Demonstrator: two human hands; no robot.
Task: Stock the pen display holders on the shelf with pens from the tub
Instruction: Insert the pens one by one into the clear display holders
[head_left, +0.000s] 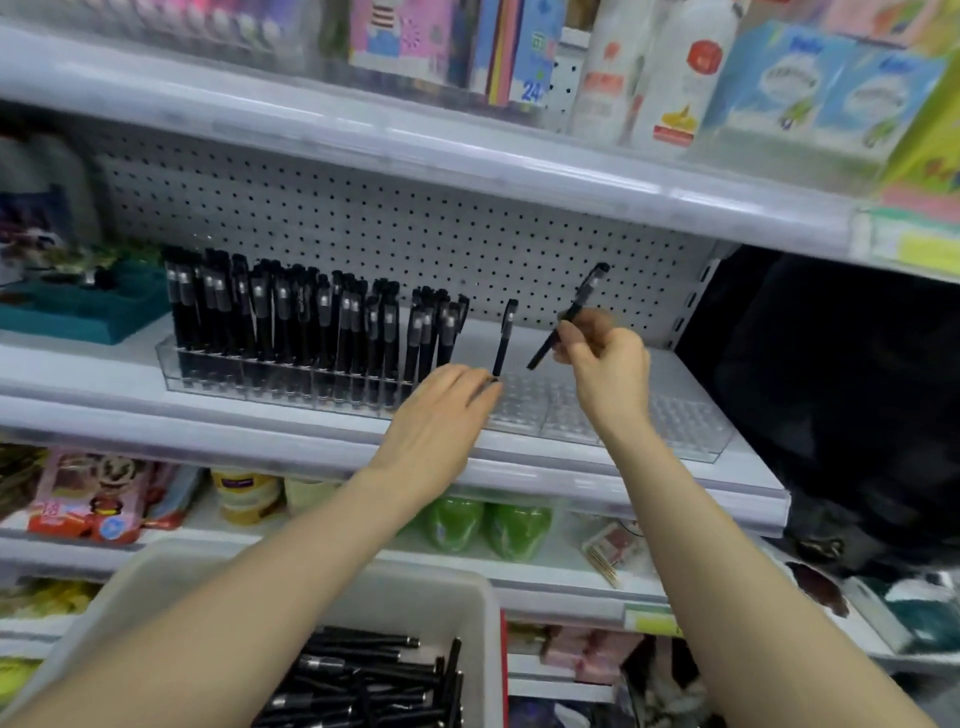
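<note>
Clear plastic pen display holders (675, 431) run along the middle shelf. Their left part is packed with several upright black pens (311, 322), while the right part stands bare. My left hand (447, 410) pinches the lower end of one upright black pen (505, 338) over the holder, just right of the filled rows. My right hand (602, 358) grips a second black pen (571, 312), tilted with its cap up and to the right, above the bare slots. A white tub (467, 597) with several loose black pens (374, 680) sits at the bottom, under my forearms.
A white pegboard (415, 228) backs the shelf. A teal tray (83, 306) stands left of the holders. A dark opening (831, 389) lies right of the shelf end. Shelves above and below carry packaged goods and green bottles (488, 525).
</note>
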